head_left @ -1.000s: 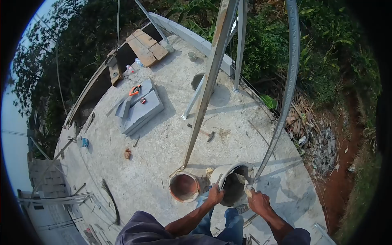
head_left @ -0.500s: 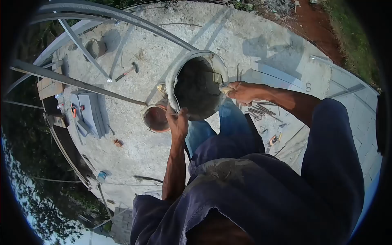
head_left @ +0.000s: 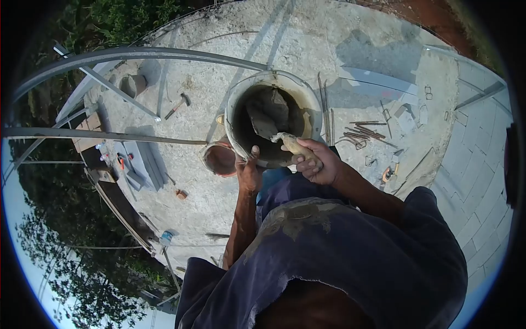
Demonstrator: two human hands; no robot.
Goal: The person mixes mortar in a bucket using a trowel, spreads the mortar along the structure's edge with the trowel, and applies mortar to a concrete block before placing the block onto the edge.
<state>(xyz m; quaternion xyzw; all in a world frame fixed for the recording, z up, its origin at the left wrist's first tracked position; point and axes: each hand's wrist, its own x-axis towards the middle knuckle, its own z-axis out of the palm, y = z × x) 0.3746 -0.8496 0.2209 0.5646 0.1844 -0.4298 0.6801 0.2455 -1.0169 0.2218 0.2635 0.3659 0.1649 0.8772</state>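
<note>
A large pale bucket (head_left: pixel 310 98) with a mortar-smeared rim stands in front of my body. My left hand (head_left: pixel 249 174) is closed on the bucket's near left rim, thumb over the edge. In my right hand (head_left: pixel 324 163) is a trowel (head_left: pixel 298 147), with the fingers wrapped round its light handle. The trowel's blade points down and left inside the bucket, beside grey mortar (head_left: pixel 275 107); where blade and mortar meet is hard to make out. Close to my left hand, a smaller reddish bucket (head_left: pixel 220 159) sits beside the large one.
Metal bars (head_left: pixel 137 137) cross at the left and reach near the buckets. A hammer (head_left: pixel 177 106), grey blocks (head_left: pixel 143 164) and another bucket (head_left: pixel 133 85) are on the concrete floor (head_left: pixel 203 219). Steel rods (head_left: pixel 367 131) lie at the right. The floor has an edge at the left.
My right hand has moved from the bucket's right rim area to its near side, turning the trowel so its blade and handle now show clearly. My left hand stays on the rim.
</note>
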